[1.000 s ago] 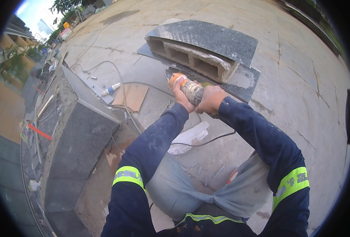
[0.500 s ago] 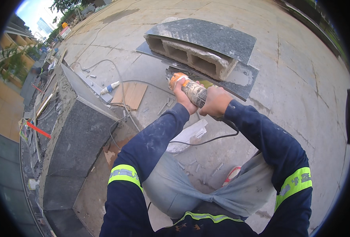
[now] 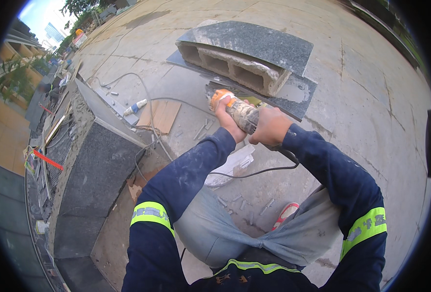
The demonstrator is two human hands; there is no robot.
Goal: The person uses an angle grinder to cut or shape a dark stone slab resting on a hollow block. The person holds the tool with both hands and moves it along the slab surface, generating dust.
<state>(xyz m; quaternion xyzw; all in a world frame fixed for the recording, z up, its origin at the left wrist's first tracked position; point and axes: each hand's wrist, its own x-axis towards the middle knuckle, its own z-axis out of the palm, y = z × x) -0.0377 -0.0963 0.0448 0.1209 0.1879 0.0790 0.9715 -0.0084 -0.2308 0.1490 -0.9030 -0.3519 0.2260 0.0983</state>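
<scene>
Both my hands hold an angle grinder [image 3: 242, 113] with an orange head and a worn, dusty body. My left hand [image 3: 229, 119] wraps round it just behind the orange head. My right hand [image 3: 272, 127] grips the rear end, where the cable leaves. Just beyond the tool lies a dark grey stone slab [image 3: 300, 100] on the ground. A hollow concrete block [image 3: 237, 71] rests on its side on that slab, and another grey stone slab [image 3: 254, 43] with a curved edge lies on top of the block. The grinder's disc is hard to make out.
Left of me stands a low wall faced with dark stone [image 3: 96, 170]. A power cable [image 3: 254, 174] loops across the paving to a blue-and-white connector [image 3: 135, 107] near a brown board [image 3: 159, 116]. A white scrap piece [image 3: 232, 167] and several small offcuts [image 3: 267, 206] lie near my feet.
My right hand and the rear of the grinder have shifted slightly to the right. The slabs and block appear a little higher and further left in view. My grip is unchanged.
</scene>
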